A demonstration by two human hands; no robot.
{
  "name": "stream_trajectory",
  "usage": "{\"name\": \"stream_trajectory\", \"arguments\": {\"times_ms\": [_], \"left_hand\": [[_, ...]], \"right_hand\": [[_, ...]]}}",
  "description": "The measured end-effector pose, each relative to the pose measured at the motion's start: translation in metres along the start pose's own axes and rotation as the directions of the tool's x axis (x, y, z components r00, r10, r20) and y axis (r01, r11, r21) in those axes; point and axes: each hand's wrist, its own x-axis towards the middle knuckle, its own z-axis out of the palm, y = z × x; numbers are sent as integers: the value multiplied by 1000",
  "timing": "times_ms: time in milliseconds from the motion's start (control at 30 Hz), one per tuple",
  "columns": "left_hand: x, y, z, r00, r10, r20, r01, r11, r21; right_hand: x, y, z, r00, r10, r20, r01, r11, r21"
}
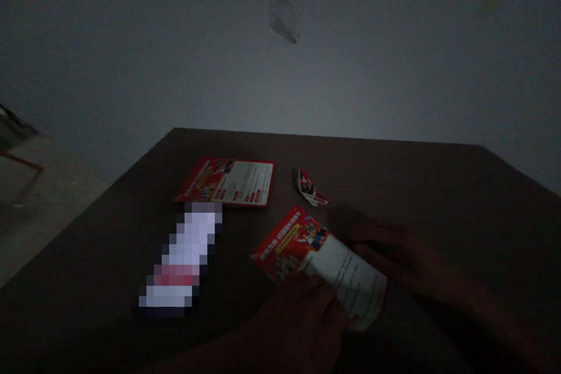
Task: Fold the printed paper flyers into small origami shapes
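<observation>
A red and white printed leaflet (350,274) lies at a slant in front of me, its right end curling a little. My left hand (307,310) is closed on its near edge, with the fingers bent over the paper. At the far right edge is my right hand (390,248), thumb and fingers closed at the paper's border; shadow hides part of the grip. Just beyond the leaflet sits a small folded or torn printed paper piece (310,190). A second, similar leaflet (245,182) lies flat farther back to the left.
A lit phone-like object (184,257), blurred out by pixels, lies on the left of the dark wooden table (394,175). The table's back edge stands near a grey wall (175,41) with clear tape (287,0) on it. Floor shows at far left.
</observation>
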Motion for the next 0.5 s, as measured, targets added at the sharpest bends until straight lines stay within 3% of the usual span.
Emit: {"name": "stream_trajectory", "arguments": {"times_ms": [133,267,400,500], "left_hand": [[-1,-2,-3,991,-46,-129,14,971,-239],[-7,-5,-11,973,-181,-144,97,884,-457],[-13,-4,-12,913,-386,-133,241,771,-589],[-9,-6,-11,907,-418,-46,248,622,-743]], "right_hand": [[-12,12,-14,987,135,92,-153,961,230],[-20,21,-28,953,110,283,-240,844,479],[-16,17,-24,898,180,402,-360,826,434],[-11,10,-14,879,220,422,-424,765,484]]}}
